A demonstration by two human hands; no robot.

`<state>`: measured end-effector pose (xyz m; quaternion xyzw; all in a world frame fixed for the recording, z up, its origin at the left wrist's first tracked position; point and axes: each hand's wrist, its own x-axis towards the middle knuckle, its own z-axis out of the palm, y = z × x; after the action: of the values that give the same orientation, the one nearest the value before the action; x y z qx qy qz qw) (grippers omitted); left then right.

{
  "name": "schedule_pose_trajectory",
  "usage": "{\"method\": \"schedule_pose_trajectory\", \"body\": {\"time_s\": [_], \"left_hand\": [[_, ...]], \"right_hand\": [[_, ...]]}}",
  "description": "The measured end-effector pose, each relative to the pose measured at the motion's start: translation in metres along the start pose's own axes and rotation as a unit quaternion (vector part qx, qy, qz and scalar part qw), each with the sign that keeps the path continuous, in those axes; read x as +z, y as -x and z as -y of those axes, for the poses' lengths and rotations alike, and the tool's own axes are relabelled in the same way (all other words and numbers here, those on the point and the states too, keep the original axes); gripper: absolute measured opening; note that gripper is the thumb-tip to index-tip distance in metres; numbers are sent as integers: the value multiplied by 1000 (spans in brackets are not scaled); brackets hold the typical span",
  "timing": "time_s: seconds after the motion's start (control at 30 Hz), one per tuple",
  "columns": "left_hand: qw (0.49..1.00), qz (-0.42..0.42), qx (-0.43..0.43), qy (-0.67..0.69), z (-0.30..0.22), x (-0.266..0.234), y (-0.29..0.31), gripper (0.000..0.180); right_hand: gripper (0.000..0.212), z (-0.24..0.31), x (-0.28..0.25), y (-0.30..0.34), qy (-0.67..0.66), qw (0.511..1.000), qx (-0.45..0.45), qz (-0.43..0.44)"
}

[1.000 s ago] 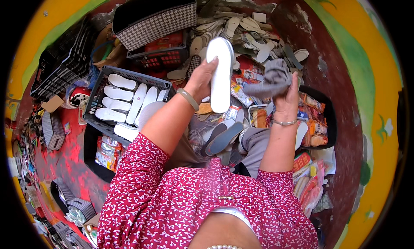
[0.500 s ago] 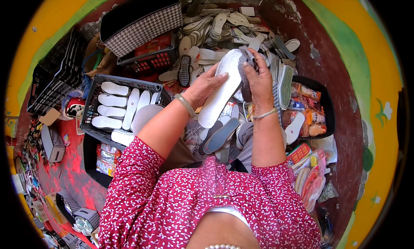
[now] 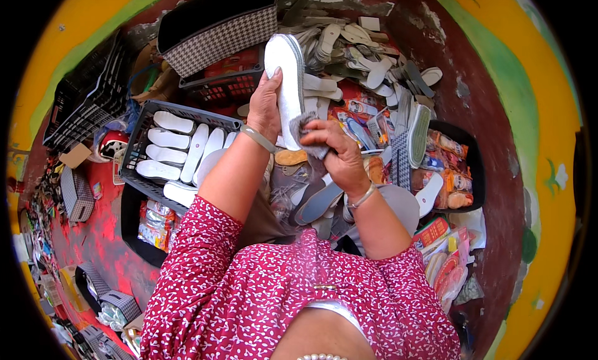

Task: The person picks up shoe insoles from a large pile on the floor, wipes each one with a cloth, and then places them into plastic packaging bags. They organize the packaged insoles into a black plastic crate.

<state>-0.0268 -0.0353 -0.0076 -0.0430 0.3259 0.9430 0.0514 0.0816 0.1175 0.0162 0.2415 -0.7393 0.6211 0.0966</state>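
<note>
Raised in front of me is a white shoe insole (image 3: 284, 89), or a small stack of them, with a grey layered edge along its right side. My left hand (image 3: 266, 108) grips it from the left, thumb across the white face. Against its lower end my right hand (image 3: 336, 151) presses a grey cloth (image 3: 311, 139), fingers bent around the bunched fabric. Below the hands, grey-blue insoles (image 3: 319, 204) lie over my lap. To the left stands a dark plastic crate (image 3: 134, 151) with several white insoles (image 3: 166, 138) laid in it.
A houndstooth bin (image 3: 218, 42) sits on a black basket at the back left. Loose insoles (image 3: 330, 36) are heaped at the back. On the right, a black bin (image 3: 478, 173) holds packaged goods, with a green-soled insole (image 3: 419, 136) standing beside it. Stacked black crates (image 3: 84, 104) are far left.
The white insole has turned more upright and shifted left in my left hand. My right hand has moved down with the cloth, from the insole's top end to its lower end.
</note>
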Motion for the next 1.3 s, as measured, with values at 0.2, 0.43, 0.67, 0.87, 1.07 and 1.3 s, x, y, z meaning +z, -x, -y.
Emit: {"method": "schedule_pose_trajectory", "body": {"time_s": [0.2,0.43,0.67,0.87,1.07,1.3], "left_hand": [[1000,-14,-23,-3,4,-4,-4,26],[970,185,-149,-57,30,23,33,47],[908,299,-156,-248,37,24,41,53],[624,434,123,-638,34,21,39,52],[671,332,174,-640,36,14,36,47],[838,265,185,-440,9,23,30,49]], "right_hand": [[34,3,-7,0,57,997,-56,8],[34,-1,-20,-7,230,946,-128,-188],[30,-8,-68,-22,27,945,-65,-320],[27,6,-91,-21,128,985,-53,-105],[35,4,-82,-25,304,939,-100,-126],[35,-7,-119,-13,142,945,90,-282]]}}
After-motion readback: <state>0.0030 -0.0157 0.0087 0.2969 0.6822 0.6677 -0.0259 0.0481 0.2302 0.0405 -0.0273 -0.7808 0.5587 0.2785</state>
